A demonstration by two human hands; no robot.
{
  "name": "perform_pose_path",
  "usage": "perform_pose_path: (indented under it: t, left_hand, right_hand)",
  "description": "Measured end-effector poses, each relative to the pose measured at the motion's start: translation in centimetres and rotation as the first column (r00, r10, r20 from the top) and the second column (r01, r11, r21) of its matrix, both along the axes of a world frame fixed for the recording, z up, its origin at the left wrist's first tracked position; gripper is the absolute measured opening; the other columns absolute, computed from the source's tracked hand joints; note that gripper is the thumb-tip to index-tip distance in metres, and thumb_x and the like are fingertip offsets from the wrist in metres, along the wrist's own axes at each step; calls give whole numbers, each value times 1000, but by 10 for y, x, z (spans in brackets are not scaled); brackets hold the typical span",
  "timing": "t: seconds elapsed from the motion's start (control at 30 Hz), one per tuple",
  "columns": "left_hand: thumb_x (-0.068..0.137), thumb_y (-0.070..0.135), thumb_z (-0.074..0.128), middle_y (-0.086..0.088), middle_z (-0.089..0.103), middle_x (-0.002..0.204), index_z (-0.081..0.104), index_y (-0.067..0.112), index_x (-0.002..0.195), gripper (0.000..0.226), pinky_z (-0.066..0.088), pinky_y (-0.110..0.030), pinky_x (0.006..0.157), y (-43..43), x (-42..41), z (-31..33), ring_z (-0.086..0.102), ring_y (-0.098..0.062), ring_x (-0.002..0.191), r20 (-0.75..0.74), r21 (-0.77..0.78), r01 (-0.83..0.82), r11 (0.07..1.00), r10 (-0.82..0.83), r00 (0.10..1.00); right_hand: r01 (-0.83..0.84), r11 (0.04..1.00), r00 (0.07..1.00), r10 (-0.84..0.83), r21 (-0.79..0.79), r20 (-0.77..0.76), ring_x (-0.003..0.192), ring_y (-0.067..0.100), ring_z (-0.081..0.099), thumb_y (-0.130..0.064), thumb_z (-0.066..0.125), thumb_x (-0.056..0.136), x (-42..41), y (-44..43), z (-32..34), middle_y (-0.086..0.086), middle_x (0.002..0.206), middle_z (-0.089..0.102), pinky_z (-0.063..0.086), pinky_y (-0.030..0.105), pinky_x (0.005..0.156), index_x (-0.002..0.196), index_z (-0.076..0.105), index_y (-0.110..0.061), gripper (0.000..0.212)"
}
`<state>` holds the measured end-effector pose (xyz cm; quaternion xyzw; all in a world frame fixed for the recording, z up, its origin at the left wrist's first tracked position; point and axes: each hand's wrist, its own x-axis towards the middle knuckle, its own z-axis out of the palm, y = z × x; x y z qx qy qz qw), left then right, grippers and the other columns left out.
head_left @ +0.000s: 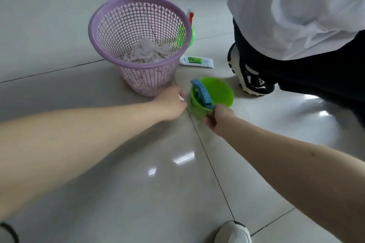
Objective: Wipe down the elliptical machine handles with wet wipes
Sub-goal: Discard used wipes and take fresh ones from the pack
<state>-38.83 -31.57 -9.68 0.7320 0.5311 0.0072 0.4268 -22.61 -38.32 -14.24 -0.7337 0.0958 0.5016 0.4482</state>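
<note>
A small green plastic container [215, 92] sits on the tiled floor with a blue piece [201, 93] lying across its rim. My right hand [217, 117] grips its near edge, fingers curled around the rim by the end of the blue piece. My left hand [171, 102] is just left of the container, seen from the back with fingers curled down; a bit of white shows at the fingertips, and what they hold is hidden. A wet wipes packet [196, 61] lies flat on the floor beyond. No elliptical machine is in view.
A purple mesh basket [110, 25] with crumpled used wipes [147, 51] stands behind my left hand. A green spray bottle [190, 25] stands behind the basket. Another person crouches at the right, one shoe [248, 77] near the container. My own shoe [233, 233] is at the bottom edge.
</note>
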Motion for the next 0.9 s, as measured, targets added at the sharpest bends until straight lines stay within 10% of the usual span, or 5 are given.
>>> perform_pose_path:
  t: [0.2,0.47,0.63,0.9]
  left_hand:
    - [94,24,62,0,67,108,67,21,102,10,48,-32,84,-9,-38,14,63,-24,103,-78,309,84,947,-63,995]
    - [86,64,65,-7,66,58,62,11,60,59,45,-27,52,-15,-53,3,58,-23,49,-503,-68,287,956,-281,818]
    - [89,58,63,-9,70,64,66,11,62,54,47,-26,54,-15,-48,-2,60,-22,52,-521,-84,319,944,-315,793]
    - [93,33,66,-5,62,55,65,10,65,36,44,-23,52,-17,-58,-16,50,-19,44,-284,-297,171,939,-258,924]
  right_hand:
    - [-422,897,894,436,-130,107,50,25,64,-13,59,96,-36,-46,-18,9,53,64,55,33,58,88,61,-3,13]
    - [-641,734,731,673,-226,111,60,32,69,-27,62,99,-51,-50,-14,20,84,73,53,29,51,106,66,2,30]
    - [-722,632,688,700,-282,-193,57,29,72,-58,59,98,-50,-46,14,20,81,74,55,26,46,104,59,2,60]
    - [-689,696,721,687,-201,-94,47,14,62,-27,64,101,-67,-29,26,10,70,69,43,18,38,100,60,-9,18]
